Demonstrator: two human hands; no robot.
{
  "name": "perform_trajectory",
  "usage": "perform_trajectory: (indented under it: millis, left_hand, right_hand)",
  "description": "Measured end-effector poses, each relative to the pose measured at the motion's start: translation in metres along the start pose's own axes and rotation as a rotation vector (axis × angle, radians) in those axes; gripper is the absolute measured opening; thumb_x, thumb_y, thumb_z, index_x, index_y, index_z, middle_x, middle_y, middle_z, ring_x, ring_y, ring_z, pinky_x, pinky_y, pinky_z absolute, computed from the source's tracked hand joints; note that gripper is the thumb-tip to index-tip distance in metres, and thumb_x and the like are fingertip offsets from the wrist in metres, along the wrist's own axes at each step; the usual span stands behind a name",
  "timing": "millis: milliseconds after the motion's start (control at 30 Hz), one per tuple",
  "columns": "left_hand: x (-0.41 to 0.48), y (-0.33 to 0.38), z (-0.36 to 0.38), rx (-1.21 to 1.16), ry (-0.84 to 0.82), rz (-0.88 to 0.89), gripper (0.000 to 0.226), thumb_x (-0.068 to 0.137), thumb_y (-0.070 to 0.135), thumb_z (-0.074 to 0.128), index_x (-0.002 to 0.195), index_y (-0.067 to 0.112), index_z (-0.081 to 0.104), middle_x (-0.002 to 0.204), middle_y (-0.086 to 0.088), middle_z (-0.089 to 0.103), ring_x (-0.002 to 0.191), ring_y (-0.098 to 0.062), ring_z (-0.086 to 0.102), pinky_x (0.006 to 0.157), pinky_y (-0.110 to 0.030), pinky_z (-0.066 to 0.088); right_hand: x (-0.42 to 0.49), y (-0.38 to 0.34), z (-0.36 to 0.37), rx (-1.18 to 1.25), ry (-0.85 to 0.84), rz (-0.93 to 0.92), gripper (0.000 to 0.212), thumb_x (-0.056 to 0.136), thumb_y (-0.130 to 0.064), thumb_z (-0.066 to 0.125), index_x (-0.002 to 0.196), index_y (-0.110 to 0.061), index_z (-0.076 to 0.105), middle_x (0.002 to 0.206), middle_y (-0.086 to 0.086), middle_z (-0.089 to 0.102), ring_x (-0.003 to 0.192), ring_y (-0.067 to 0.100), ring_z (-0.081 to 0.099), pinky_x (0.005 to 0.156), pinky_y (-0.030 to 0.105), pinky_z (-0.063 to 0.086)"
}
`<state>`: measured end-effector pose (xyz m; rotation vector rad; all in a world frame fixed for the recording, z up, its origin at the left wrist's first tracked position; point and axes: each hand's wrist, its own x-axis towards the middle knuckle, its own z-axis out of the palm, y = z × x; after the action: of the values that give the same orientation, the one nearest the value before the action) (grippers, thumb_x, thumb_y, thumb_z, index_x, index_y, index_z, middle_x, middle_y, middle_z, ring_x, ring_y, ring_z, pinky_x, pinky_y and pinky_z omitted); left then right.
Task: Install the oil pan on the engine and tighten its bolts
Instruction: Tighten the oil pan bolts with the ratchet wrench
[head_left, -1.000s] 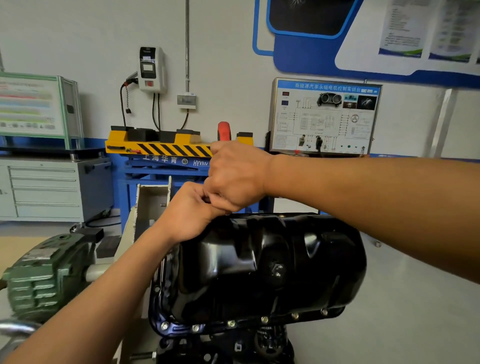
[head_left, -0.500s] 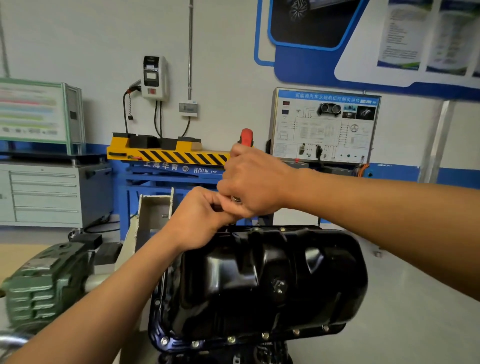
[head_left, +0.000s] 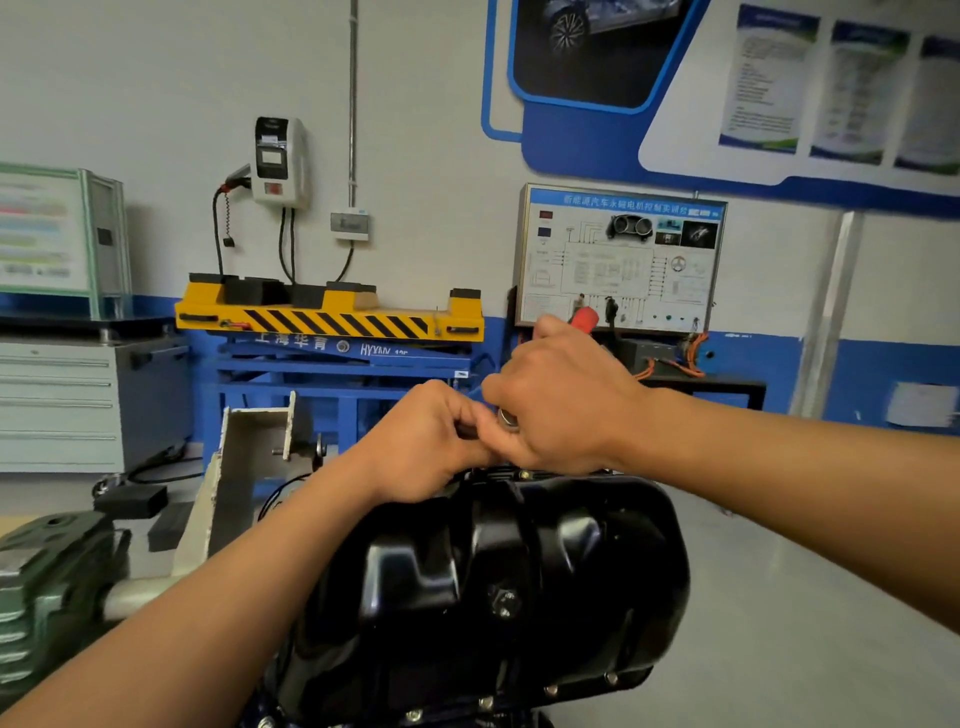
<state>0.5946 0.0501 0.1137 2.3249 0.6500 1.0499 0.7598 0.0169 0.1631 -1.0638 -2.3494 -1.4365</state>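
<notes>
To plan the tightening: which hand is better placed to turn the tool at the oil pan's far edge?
Likely right: the right hand grips the red-handled tool over the oil pan; the left hand pinches its tip.

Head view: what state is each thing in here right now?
Oil pan, mounted bottom-up, sitting on its flange.
Near-edge bolts, in place in the flange.
Red-handled tool, tilted over the pan's far rim, held.
Right hand, grips the tool.
Left hand, fingers curled, pinches the tool's lower end.
</notes>
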Motion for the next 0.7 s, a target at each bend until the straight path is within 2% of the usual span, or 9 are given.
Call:
perform_trajectory:
  millis: [33, 100, 200, 267, 333, 500, 600, 700]
  left_hand:
    - [0.0, -0.002, 0.0, 0.009, -0.005, -0.009, 0.014, 0.085, 0.006, 0.075, 0.075, 0.014, 0.079, 0.065, -0.005, 0.072, 0.053, -0.006, 0.05, 0.054, -0.022, 0.041]
    - [0.0, -0.006, -0.002, 0.017, -0.014, -0.011, 0.011, 0.085, 0.008, 0.076, 0.078, 0.015, 0.08, 0.072, -0.012, 0.073, 0.057, -0.013, 0.05, 0.057, -0.028, 0.042]
    - [0.001, -0.008, -0.003, 0.014, -0.024, -0.011, 0.016, 0.085, 0.01, 0.076, 0.074, 0.021, 0.08, 0.068, -0.009, 0.072, 0.051, -0.01, 0.046, 0.052, -0.023, 0.039]
    - [0.002, -0.007, -0.002, 0.013, -0.018, -0.002, 0.023, 0.086, 0.008, 0.075, 0.071, 0.025, 0.078, 0.063, 0.003, 0.071, 0.047, 0.0, 0.046, 0.052, -0.014, 0.038]
    - [0.001, -0.007, -0.002, 0.014, -0.019, 0.01, 0.032, 0.086, 0.004, 0.073, 0.066, 0.029, 0.075, 0.057, 0.009, 0.066, 0.045, 0.001, 0.044, 0.05, -0.011, 0.036]
    - [0.001, -0.008, -0.003, 0.022, -0.048, -0.001, 0.024, 0.086, 0.002, 0.071, 0.065, 0.012, 0.075, 0.057, -0.014, 0.061, 0.047, -0.005, 0.035, 0.05, -0.018, 0.032]
    - [0.0, -0.007, -0.003, 0.016, -0.045, -0.005, 0.035, 0.086, 0.0, 0.071, 0.059, 0.023, 0.071, 0.047, 0.012, 0.054, 0.043, 0.0, 0.035, 0.05, -0.01, 0.032]
    - [-0.002, -0.008, -0.004, 0.044, -0.043, -0.014, 0.043, 0.086, 0.001, 0.07, 0.054, 0.03, 0.067, 0.048, 0.015, 0.053, 0.043, 0.0, 0.036, 0.05, -0.012, 0.032]
  right_hand:
    - [-0.001, -0.002, 0.001, 0.014, -0.008, 0.016, 0.045, 0.093, -0.044, 0.028, 0.061, -0.02, 0.048, 0.053, 0.0, 0.052, 0.052, 0.023, 0.048, 0.071, 0.037, 0.033]
    - [-0.003, -0.007, 0.003, 0.049, -0.017, 0.046, 0.045, 0.094, -0.044, 0.031, 0.058, -0.021, 0.044, 0.049, -0.001, 0.044, 0.047, 0.021, 0.041, 0.069, 0.037, 0.033]
    - [-0.006, -0.01, 0.002, 0.065, -0.014, 0.091, 0.045, 0.094, -0.044, 0.037, 0.056, -0.019, 0.042, 0.047, -0.003, 0.031, 0.042, 0.017, 0.028, 0.057, 0.034, 0.031]
    - [-0.006, -0.011, -0.002, 0.081, -0.026, 0.122, 0.044, 0.093, -0.045, 0.04, 0.059, -0.018, 0.046, 0.05, -0.003, 0.026, 0.042, 0.015, 0.022, 0.047, 0.03, 0.019]
    - [-0.007, -0.011, -0.005, 0.088, -0.052, 0.107, 0.042, 0.093, -0.045, 0.042, 0.062, -0.018, 0.049, 0.051, -0.004, 0.026, 0.042, 0.012, 0.022, 0.044, 0.027, 0.012]
    - [-0.006, -0.013, -0.011, 0.122, -0.135, 0.078, 0.039, 0.093, -0.044, 0.042, 0.065, -0.018, 0.052, 0.053, -0.004, 0.034, 0.044, 0.011, 0.032, 0.043, 0.026, 0.017]
    - [-0.003, -0.014, -0.014, 0.21, -0.18, 0.137, 0.039, 0.092, -0.043, 0.045, 0.06, -0.02, 0.045, 0.056, -0.002, 0.038, 0.046, 0.014, 0.037, 0.044, 0.028, 0.022]
    - [-0.004, -0.02, -0.013, 0.268, -0.209, 0.163, 0.039, 0.093, -0.041, 0.045, 0.059, -0.023, 0.041, 0.057, -0.003, 0.04, 0.048, 0.012, 0.039, 0.045, 0.028, 0.021]
